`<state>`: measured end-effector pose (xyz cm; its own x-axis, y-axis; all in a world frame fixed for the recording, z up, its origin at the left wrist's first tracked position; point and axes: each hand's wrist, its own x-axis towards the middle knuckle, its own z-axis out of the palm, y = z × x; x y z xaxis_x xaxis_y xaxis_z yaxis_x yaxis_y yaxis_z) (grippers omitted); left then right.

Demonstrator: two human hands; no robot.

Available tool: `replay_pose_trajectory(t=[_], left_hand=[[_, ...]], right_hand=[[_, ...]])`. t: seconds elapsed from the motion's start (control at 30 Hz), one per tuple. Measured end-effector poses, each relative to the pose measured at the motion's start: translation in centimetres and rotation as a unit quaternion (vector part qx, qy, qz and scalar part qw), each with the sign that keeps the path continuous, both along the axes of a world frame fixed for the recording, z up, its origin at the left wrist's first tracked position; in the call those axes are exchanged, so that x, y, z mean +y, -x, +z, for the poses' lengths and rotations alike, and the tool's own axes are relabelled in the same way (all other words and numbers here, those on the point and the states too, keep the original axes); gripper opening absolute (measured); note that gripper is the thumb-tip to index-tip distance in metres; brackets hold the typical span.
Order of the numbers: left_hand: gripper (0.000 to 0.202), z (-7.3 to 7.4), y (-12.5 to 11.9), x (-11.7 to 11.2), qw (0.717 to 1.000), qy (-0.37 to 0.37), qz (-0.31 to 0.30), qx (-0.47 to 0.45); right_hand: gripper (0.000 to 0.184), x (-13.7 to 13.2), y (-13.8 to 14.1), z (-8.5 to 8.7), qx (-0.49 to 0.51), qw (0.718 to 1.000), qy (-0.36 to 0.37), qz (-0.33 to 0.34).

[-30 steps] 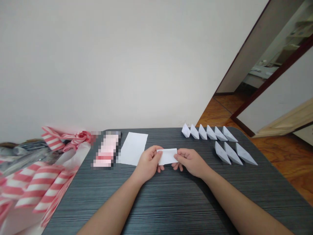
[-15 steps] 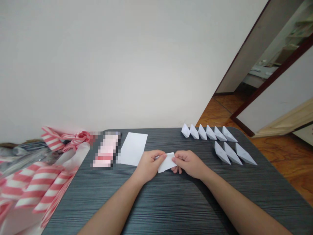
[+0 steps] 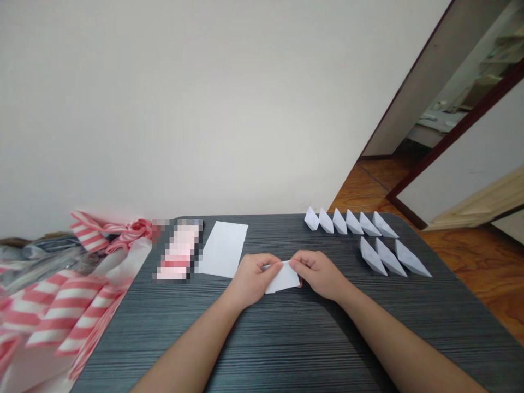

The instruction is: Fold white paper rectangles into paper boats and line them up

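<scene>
Between my two hands is a small folded piece of white paper (image 3: 283, 279). My left hand (image 3: 252, 278) pinches its upper left part between thumb and fingers. At the top right edge, the thumb and fingers of my right hand (image 3: 317, 273) are closed on the same paper. Both thumbs press near the upper edge, close together. Parts of the fingers are hidden behind the paper. Just beyond my left hand lies a flat white sheet of paper (image 3: 224, 248). Folded white paper boats (image 3: 352, 222) stand in a row at the back right, with three more (image 3: 391, 257) in front of them.
The dark wood-grain table (image 3: 262, 349) meets a pale wall (image 3: 229, 109) at the back. A blurred-out phone-like object (image 3: 178, 251) lies at the left. Red-and-white striped cloth (image 3: 73, 305) is heaped beside the table. Wooden floor (image 3: 483, 262) shows at the right.
The folded paper has tilted and sits slightly lower. My thumbs have moved closer together along its upper edge, and the right fingers beneath it show less.
</scene>
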<state>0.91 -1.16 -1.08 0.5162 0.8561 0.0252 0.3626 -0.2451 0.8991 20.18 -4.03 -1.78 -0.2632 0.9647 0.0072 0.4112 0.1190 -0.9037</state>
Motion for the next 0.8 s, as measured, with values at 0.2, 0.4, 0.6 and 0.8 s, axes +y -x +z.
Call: replay_pose_trajectory(t=[0.2,0.4,0.6,0.8], left_hand=[[0.030,-0.18,-0.05,-0.09,1.000,0.005,-0.006,0.003],[0.026,-0.33,-0.19,-0.03,1.000,0.015,-0.007,0.000],[0.027,-0.24,-0.29,-0.06,1.000,0.009,-0.007,0.006],[0.027,-0.31,-0.30,-0.08,1.000,-0.007,0.000,0.013]], right_hand=[[0.020,0.02,0.11,-0.11,-0.012,1.000,-0.018,-0.011],[0.024,0.04,0.38,0.40,-0.061,0.997,-0.042,-0.005],[0.023,-0.08,0.70,0.28,-0.073,0.997,-0.025,0.006],[0.024,-0.21,0.77,0.23,-0.046,0.999,0.013,0.010]])
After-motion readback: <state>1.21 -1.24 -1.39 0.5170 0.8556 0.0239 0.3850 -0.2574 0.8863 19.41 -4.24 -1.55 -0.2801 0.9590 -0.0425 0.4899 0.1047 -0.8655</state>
